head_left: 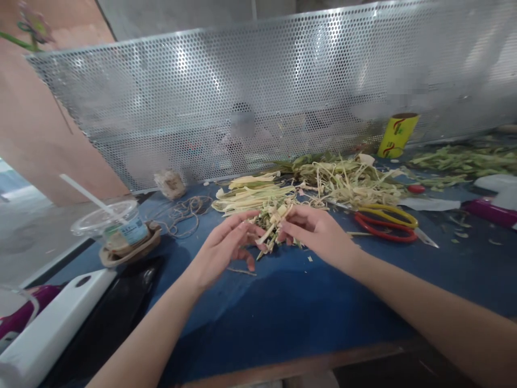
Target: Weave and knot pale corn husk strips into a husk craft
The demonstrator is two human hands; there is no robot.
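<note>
Carrying everything, bench (291, 323): we see a blue top strewn with plant matter; we judge the work partway through.
Tangled pile (343, 180): at one o'clock beyond our hands, fibrous strips heaped loose, apparently not dealt with.
Right hand (313, 229): at three o'clock of the bundle (272, 223), thumb and fingers pinching it.
Left hand (220, 245): at eight o'clock, fingers curled against the bundle; we cannot tell whether they grip it.
Pale strips (250, 199): toward eleven o'clock, laid roughly side by side, so perhaps sorted, though none appears bound.
Cup (131, 233): at nine o'clock, bearing a blue label whose print we cannot read.
Scissors (393, 238): lying at three o'clock, unused.
Bundle: near the centre, between our hands, ends ragged; seemingly unfinished.
Yellow roll (398, 136): upright at two o'clock, its red and dark lettering illegible to us.
</note>
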